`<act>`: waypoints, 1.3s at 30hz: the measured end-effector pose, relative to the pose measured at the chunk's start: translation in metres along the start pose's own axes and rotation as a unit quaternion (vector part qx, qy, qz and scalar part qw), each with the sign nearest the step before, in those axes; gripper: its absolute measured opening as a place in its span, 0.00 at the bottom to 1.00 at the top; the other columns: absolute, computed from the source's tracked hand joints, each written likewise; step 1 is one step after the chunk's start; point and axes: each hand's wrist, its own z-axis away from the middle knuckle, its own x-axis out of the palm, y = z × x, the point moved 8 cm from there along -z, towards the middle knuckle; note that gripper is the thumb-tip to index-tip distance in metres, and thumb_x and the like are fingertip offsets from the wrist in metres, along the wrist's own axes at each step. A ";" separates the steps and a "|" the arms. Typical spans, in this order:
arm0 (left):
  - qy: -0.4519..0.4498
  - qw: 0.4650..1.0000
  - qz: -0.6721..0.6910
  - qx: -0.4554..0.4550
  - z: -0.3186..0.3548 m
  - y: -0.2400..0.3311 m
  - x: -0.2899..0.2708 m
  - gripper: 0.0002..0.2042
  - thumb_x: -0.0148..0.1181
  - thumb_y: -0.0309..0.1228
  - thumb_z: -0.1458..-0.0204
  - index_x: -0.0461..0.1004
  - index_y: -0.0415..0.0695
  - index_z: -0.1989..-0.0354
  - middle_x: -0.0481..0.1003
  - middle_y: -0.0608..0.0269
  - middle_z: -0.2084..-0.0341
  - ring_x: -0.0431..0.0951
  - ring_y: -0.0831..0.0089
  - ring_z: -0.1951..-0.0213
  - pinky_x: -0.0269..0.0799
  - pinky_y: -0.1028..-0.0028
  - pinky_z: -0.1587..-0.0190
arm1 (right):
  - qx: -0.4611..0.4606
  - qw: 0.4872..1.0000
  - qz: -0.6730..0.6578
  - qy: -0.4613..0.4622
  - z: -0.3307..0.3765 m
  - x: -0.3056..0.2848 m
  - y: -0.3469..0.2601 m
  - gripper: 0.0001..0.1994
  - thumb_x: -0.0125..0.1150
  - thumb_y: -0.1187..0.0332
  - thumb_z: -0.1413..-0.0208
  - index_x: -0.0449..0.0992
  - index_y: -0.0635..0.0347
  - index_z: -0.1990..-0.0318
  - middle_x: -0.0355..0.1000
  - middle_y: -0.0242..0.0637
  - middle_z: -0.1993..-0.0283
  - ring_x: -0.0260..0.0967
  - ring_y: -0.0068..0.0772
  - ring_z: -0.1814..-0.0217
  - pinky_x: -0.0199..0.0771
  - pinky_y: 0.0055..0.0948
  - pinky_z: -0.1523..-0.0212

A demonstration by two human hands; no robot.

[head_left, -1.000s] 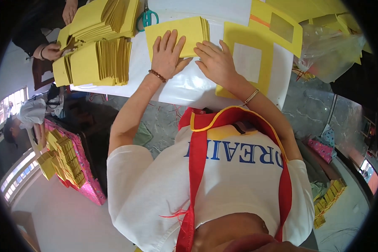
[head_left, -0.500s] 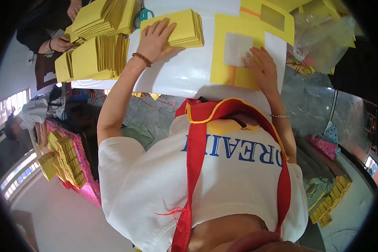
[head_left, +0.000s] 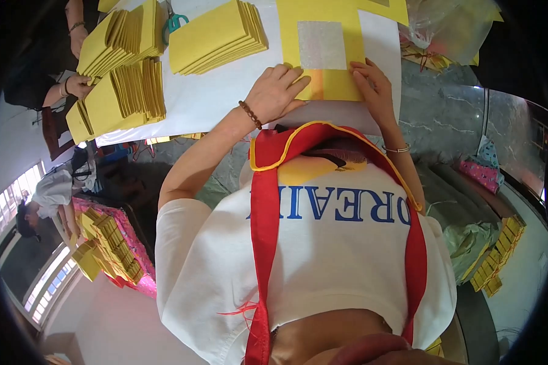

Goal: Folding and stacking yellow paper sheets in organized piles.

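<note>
1 yellow sheet [head_left: 333, 80], us on both sides

Our L hand [head_left: 275, 94] is at its lower-left edge, R hand [head_left: 376, 91] at the lower-right, fingers bent on both; can't tell if they're pinching tbh. Sheet's on the white table [head_left: 225, 97]; folded yellow stack [head_left: 216, 36] + teal scissors [head_left: 175, 22] to the left.

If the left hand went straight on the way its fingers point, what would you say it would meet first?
The left hand would meet the yellow sheet first, which it seems to touch at the near left; beyond that, probably the pale patch, though depth is unclear.
</note>
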 end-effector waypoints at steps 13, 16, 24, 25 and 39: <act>-0.059 0.964 0.239 -0.100 -0.017 -0.033 0.002 0.09 0.52 0.33 0.48 0.74 0.41 0.69 0.74 0.57 0.74 0.73 0.58 0.67 0.69 0.64 0.65 | 0.133 0.964 -0.226 -0.031 -0.001 0.004 0.012 0.27 0.26 0.56 0.34 0.75 0.66 0.59 0.69 0.44 0.48 0.56 0.37 0.37 0.46 0.31 0.36; -0.049 0.954 0.266 -0.133 -0.017 -0.039 0.004 0.09 0.53 0.33 0.49 0.74 0.40 0.71 0.74 0.57 0.77 0.73 0.59 0.71 0.69 0.66 0.68 | 0.142 0.956 -0.256 -0.027 -0.001 0.005 0.015 0.27 0.26 0.56 0.34 0.75 0.66 0.59 0.69 0.44 0.48 0.56 0.37 0.38 0.47 0.31 0.36; -0.085 0.892 0.380 -0.231 -0.012 -0.053 0.022 0.11 0.55 0.33 0.49 0.76 0.37 0.68 0.69 0.68 0.84 0.64 0.84 0.82 0.60 0.79 0.79 | 0.153 0.960 -0.234 -0.030 -0.001 0.004 0.014 0.27 0.26 0.57 0.34 0.75 0.66 0.59 0.69 0.43 0.47 0.58 0.37 0.39 0.47 0.30 0.36; -0.091 0.880 0.394 -0.248 -0.011 -0.054 0.025 0.10 0.55 0.33 0.49 0.76 0.37 0.68 0.68 0.71 0.85 0.63 0.86 0.82 0.59 0.81 0.80 | 0.153 0.960 -0.234 -0.030 -0.001 0.004 0.015 0.27 0.26 0.57 0.34 0.75 0.66 0.59 0.69 0.43 0.47 0.58 0.37 0.39 0.47 0.30 0.36; -0.100 0.836 0.451 -0.295 -0.011 -0.063 0.031 0.10 0.55 0.31 0.52 0.75 0.36 0.72 0.71 0.67 0.82 0.67 0.83 0.78 0.64 0.78 0.73 | 0.067 0.988 -0.113 -0.079 0.003 0.003 0.016 0.14 0.46 0.68 0.41 0.72 0.65 0.53 0.67 0.39 0.46 0.61 0.31 0.43 0.56 0.28 0.41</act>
